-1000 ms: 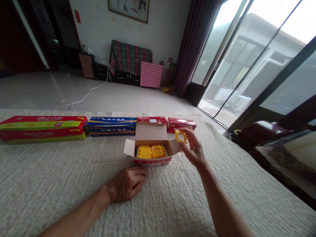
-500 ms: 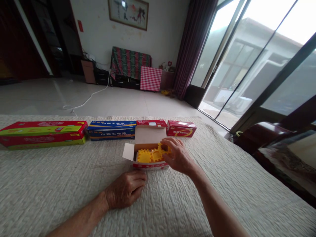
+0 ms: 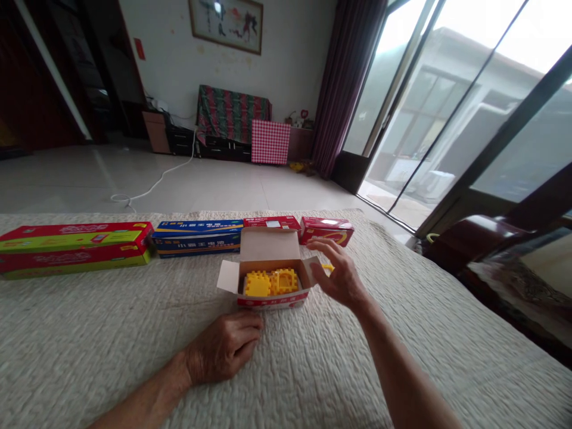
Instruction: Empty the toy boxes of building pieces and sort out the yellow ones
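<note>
A small open cardboard box (image 3: 268, 247) with a red front sits on the quilted cover (image 3: 111, 345). Several yellow toothed plastic pieces (image 3: 270, 281) lie inside it. My right hand (image 3: 339, 274) hovers just right of the box's side flap, fingers curled around a yellow piece (image 3: 328, 267) of which only a sliver shows. My left hand (image 3: 223, 348) rests on the cover just in front of the box, fingers curled under, with nothing seen in it.
Along the far edge of the cover lie a long red-and-green box (image 3: 71, 247), a blue box (image 3: 196, 237) and two small red boxes (image 3: 272, 223) (image 3: 326, 230). Dark wooden furniture (image 3: 491, 256) stands close on the right. Tiled floor lies beyond.
My right hand dipped into the open box half a second ago and has drawn back to the right with a yellow piece. My left hand stayed put.
</note>
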Demonstrator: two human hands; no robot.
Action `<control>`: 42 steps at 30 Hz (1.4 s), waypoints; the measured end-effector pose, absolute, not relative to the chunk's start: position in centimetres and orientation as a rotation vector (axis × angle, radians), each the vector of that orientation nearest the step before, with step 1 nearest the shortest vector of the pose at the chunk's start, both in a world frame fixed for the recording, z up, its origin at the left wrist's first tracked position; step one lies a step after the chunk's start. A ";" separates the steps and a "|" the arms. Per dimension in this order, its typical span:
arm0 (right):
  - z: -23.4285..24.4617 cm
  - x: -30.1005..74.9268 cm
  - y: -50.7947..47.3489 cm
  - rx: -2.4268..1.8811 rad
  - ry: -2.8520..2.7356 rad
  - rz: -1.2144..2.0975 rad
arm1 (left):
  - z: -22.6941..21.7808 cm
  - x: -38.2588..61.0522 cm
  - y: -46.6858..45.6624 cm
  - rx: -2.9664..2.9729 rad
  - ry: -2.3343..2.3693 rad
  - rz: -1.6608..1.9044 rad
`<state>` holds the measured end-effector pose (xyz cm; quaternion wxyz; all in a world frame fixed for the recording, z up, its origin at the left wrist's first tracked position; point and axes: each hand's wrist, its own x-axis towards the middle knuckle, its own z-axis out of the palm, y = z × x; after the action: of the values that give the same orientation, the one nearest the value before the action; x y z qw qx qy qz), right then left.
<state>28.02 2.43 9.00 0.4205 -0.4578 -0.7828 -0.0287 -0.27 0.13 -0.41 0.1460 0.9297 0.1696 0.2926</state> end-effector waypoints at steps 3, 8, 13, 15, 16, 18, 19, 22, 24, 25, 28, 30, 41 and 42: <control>7.7 31.2 3.4 -1.207 -1.801 -0.048 | -0.4 -0.3 0.2 2.669 0.485 0.805; 2.3 36.2 4.6 -1.500 -1.717 0.287 | -0.4 -0.3 0.2 2.650 0.476 0.770; -0.7 37.0 4.7 -1.560 -1.785 0.386 | -0.5 -0.4 0.2 2.643 0.476 0.764; -0.6 36.7 4.6 -1.596 -1.844 0.358 | -0.5 -0.4 0.2 2.641 0.479 0.768; -0.4 36.5 4.6 -1.618 -1.867 0.350 | -0.5 -0.4 0.2 2.641 0.479 0.771; 0.0 36.3 4.5 -1.651 -1.896 0.345 | -0.4 -0.4 0.2 2.645 0.483 0.773; 0.0 36.2 4.5 -1.656 -1.897 0.347 | -0.4 -0.4 0.2 2.648 0.485 0.772; -0.2 36.3 4.5 -1.608 -1.800 0.380 | -0.4 -0.3 0.2 2.655 0.485 0.773; -0.5 36.4 4.8 -1.577 -1.645 0.393 | -0.4 -0.3 0.2 2.657 0.483 0.786; -0.5 36.4 4.9 -1.574 -1.564 0.387 | -0.3 -0.3 0.2 2.657 0.481 0.795; 0.9 35.8 5.3 -1.518 -1.403 0.372 | -0.2 -0.2 0.2 2.661 0.478 0.810; 3.0 34.7 5.0 -1.390 -1.396 0.385 | -0.1 -0.2 0.2 2.666 0.481 0.809; 8.9 25.4 0.9 -1.148 -2.180 0.084 | -0.2 -0.3 0.0 2.684 0.485 0.893; 8.6 25.3 1.0 -1.163 -2.198 0.069 | -0.2 -0.3 0.0 2.686 0.489 0.888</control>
<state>25.29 1.00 8.57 0.3210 -0.4427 -0.8368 0.0264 -0.28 0.01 -0.18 0.1350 0.9270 0.1687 0.3064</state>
